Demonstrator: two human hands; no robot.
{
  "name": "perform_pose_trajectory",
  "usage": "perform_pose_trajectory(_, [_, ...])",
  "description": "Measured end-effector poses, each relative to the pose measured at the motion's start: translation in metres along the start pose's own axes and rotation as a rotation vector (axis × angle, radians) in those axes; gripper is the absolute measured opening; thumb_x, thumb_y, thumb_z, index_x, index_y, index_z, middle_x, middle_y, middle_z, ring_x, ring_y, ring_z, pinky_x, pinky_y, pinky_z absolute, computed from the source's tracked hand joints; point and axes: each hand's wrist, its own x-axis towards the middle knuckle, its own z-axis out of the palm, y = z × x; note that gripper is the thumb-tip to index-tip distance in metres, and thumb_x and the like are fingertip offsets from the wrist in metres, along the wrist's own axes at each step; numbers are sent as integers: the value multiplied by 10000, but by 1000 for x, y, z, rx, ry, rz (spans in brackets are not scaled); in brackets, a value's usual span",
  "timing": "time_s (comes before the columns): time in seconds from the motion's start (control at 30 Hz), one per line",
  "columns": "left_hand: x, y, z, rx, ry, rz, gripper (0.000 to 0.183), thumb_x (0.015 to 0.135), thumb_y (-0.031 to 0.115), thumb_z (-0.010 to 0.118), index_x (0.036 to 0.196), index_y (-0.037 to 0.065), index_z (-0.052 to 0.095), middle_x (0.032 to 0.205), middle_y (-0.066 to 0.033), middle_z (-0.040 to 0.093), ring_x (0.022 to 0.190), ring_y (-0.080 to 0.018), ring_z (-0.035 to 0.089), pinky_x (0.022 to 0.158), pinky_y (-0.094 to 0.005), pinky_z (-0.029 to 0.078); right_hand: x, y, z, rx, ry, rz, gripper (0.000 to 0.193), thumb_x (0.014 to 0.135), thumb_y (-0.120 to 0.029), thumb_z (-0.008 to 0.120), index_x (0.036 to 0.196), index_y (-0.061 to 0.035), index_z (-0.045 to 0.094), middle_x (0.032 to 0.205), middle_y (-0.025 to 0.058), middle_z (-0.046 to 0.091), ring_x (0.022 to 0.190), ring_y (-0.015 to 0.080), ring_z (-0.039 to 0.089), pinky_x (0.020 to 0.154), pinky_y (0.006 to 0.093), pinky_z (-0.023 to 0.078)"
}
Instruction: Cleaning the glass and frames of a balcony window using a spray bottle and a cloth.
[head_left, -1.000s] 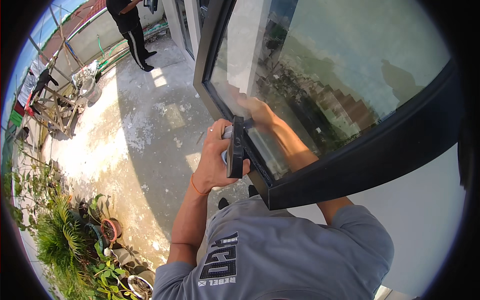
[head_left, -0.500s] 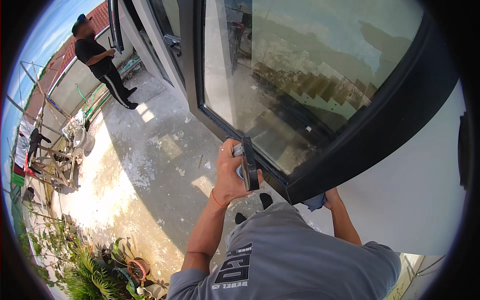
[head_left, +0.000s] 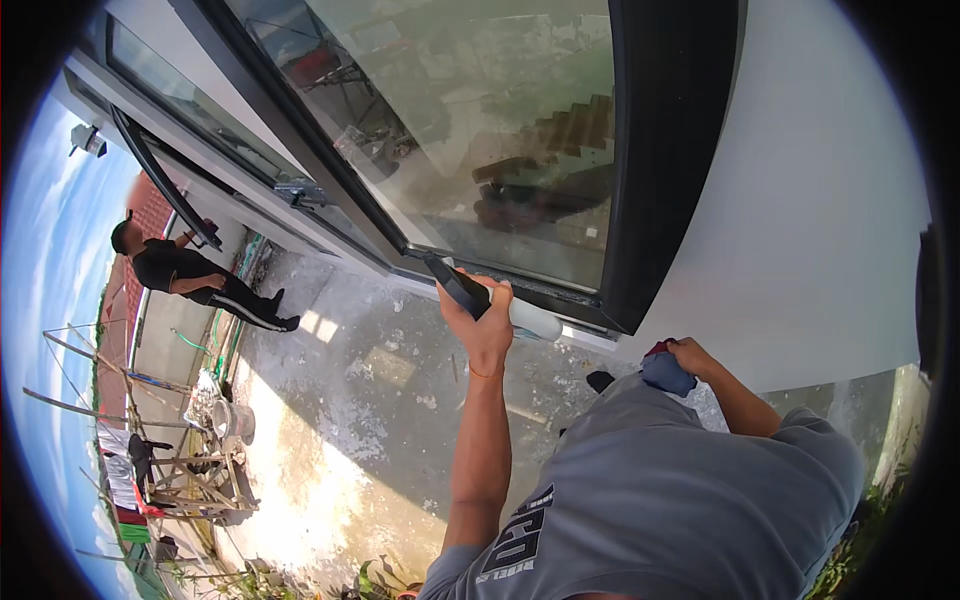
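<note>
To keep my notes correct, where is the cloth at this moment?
In the head view, the cloth is right of centre, held in the right grip, below the corner of the black frame and above the shirt.

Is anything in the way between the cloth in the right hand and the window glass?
In this view, the lower corner of the black frame lies between the cloth in the right hand and the glass. Nothing else visible does; the left hand, with the bottle, is off to the left. Depth is hard to judge.
</note>
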Motion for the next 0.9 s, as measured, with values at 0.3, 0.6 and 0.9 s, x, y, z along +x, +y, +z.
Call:
perform_pose_trajectory(0.3, [2, -6, 15, -89, 77, -104, 191, 730, 18, 737, 880, 22, 618, 817, -47, 610, 1039, -244, 508, 1094, -423, 316, 21, 17, 4, 19, 68, -77, 480, 997, -309, 527, 1041, 139, 695, 913, 220, 720, 833, 279, 676, 760, 411, 507])
perform_pose_trajectory(0.6, [18, -14, 33, -81, -2, -99, 246, 753, 49, 741, 946, 8, 595, 850, -39, 614, 903, -201, 528, 1017, -370, 369, 36, 32, 7, 47, 101, -47, 483, 989, -322, 539, 1029, 131, 701, 896, 224, 720, 821, 269, 679, 756, 411, 507])
perform_pose_trajectory(0.9, [41, -54, 56, -92, -103, -9, 207, 760, 76, 741, 900, 22, 599, 836, -48, 599, 935, -216, 507, 1009, -377, 365, 36, 43, -9, 60, 92, 64, 463, 1030, -314, 522, 997, 108, 706, 883, 155, 703, 797, 209, 638, 735, 398, 500])
